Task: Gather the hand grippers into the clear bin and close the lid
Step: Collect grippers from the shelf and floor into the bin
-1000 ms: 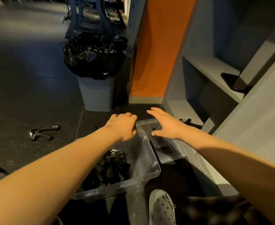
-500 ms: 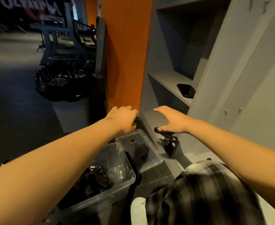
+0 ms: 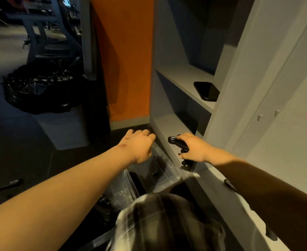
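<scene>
My right hand [image 3: 194, 148] grips a black hand gripper [image 3: 178, 143] on the bottom shelf of the grey unit. My left hand [image 3: 140, 146] hovers with loosely curled fingers above the clear lid [image 3: 158, 173] lying on the floor, and holds nothing. The clear bin [image 3: 119, 193] sits below the lid, half hidden by my knee, with dark grippers inside. Another black hand gripper [image 3: 4, 188] lies on the floor at the far left. A small black piece [image 3: 229, 184] shows on the shelf edge by my right forearm.
A grey trash can [image 3: 64, 129] with a black liner stands at the left. An orange wall panel [image 3: 129, 69] rises behind. A black phone [image 3: 206, 91] lies on the upper shelf. My plaid-clad knee [image 3: 163, 225] fills the lower middle.
My right hand has dropped onto the gripper on the bottom shelf and curled round it. The view has swung right and closer to the shelves; my knee now covers much of the bin.
</scene>
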